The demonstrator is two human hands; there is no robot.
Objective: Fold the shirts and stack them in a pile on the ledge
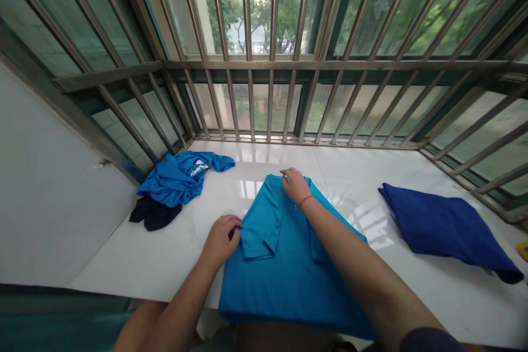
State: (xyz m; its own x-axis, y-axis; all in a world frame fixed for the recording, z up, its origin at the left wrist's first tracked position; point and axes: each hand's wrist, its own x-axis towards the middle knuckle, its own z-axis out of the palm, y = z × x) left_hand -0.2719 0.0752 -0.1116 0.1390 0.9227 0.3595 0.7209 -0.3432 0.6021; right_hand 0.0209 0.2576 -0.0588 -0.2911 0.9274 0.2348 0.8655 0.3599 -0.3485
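A bright blue T-shirt (280,280) lies spread on the white ledge in front of me, its sleeves folded inward and its lower part hanging over the front edge. My left hand (223,237) is at the shirt's left side, with thumb and fingers pinched on the fold beside the sleeve (260,234). Across the shirt reaches my right arm. My right hand (295,186) rests over the collar end, fingers loosely extended and slightly apart. That forearm covers part of the shirt's right side and the other sleeve.
A crumpled blue garment with white print (175,179) lies at the left, over a dark cloth (154,213). On the right is a folded navy garment (445,225). Metal window bars (272,63) enclose the back and sides of the white ledge (136,264). Something yellow (523,249) shows at the right edge.
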